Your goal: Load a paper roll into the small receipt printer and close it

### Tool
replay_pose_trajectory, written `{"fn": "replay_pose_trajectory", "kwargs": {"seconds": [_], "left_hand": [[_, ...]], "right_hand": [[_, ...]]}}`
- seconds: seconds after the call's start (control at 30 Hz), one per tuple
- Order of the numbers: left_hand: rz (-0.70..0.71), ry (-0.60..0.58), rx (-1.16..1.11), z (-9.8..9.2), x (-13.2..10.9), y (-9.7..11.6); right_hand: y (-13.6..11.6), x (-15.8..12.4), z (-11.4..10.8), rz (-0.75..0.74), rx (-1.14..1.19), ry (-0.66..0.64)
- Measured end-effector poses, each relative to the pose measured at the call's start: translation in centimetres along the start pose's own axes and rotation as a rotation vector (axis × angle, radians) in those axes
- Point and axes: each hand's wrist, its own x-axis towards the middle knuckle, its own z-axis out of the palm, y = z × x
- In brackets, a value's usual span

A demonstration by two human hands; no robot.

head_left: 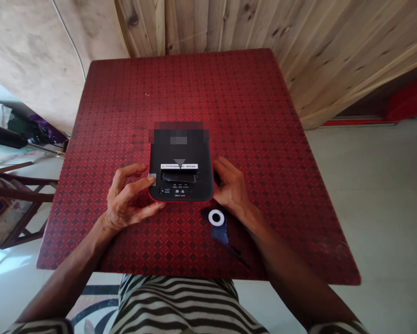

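A black label printer [180,150] with a red rim sits on the table, its slot and small buttons facing me. A dark strip [179,177] shows in the slot, below a white warning label. My left hand [130,197] grips the printer's left front corner, one finger on a grey tab [152,180] and the thumb along the front edge. On the other side, my right hand [231,183] curls against the right edge, with its fingertips partly hidden. Close to my right wrist stands a small roll [216,217] with a white ring-shaped end and a loose dark blue tail.
A red patterned cloth covers the table [180,88]. Wooden boards [208,23] rise behind its far edge. A wooden chair [16,204] stands at the left, and pale floor [378,185] shows at the right.
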Motion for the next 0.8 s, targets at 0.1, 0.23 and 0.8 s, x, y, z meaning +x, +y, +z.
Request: {"fn": "replay_pose_trajectory", "kwargs": {"seconds": [0.1,0.23,0.8], "left_hand": [[-0.018,0.005,-0.052,0.1,0.2,0.0],[-0.032,0.011,-0.114,0.2,0.5,0.0],[-0.04,0.01,-0.125,0.5,0.2,0.0]], "right_hand": [[0.0,-0.1,0.1,-0.024,-0.019,0.008],[0.2,-0.4,0.5,-0.081,-0.073,0.034],[0.1,-1.2,1.3,-0.064,-0.241,0.002]]}}
